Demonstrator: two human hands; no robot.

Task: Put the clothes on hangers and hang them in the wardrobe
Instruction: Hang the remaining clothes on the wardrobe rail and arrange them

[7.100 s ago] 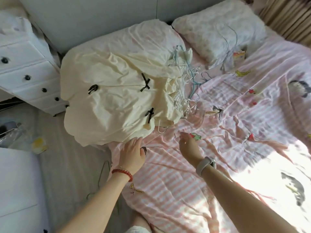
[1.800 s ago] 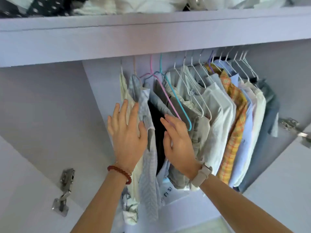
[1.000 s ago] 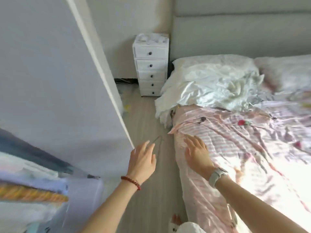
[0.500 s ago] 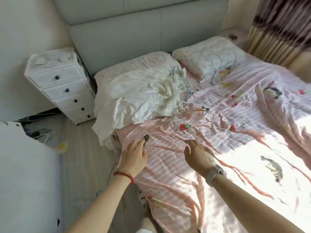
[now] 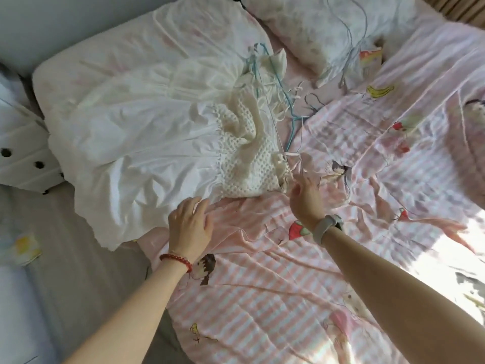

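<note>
A white dress (image 5: 136, 143) with a cream knitted top part (image 5: 246, 158) lies spread over the left pillow and the bed's near left side. A tangle of thin wire hangers (image 5: 286, 101), white and light blue, lies just right of it. My left hand (image 5: 190, 227) hovers flat, fingers straight, at the dress's lower hem on the pink sheet. My right hand (image 5: 305, 198) reaches to the knitted part's right edge, where a white hanger hook ends; its fingertips are hidden, so any hold is unclear. The wardrobe is out of view.
The pink striped bed sheet (image 5: 328, 271) covers the bed, with bright sun at the right. A second pillow (image 5: 328, 27) lies at the back right. A white drawer unit (image 5: 21, 158) stands at the left, beside grey floor (image 5: 65, 271).
I turned from the wardrobe to the bed and leaned closer. Both hands moved forward from the sheet to the white dress; the right one now reaches the hangers' edge.
</note>
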